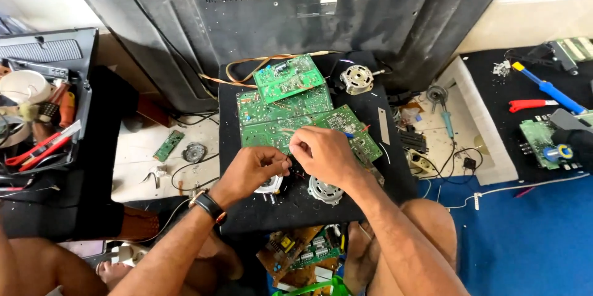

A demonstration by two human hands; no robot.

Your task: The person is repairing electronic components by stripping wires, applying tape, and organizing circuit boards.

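Both hands pinch at a small dark part on the black mat (pixel 370 200) — left hand (pixel 250 172) and right hand (pixel 324 153) touching over it, just below the green circuit board (pixel 309 124). A small motor (pixel 324 190) lies beside them.

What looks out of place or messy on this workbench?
The green circuit boards lie stacked askew on the black work surface, overlapping at different angles. A small green board and loose wires lie off to the side. Both hands, left hand and right hand, meet at the boards' front edge.
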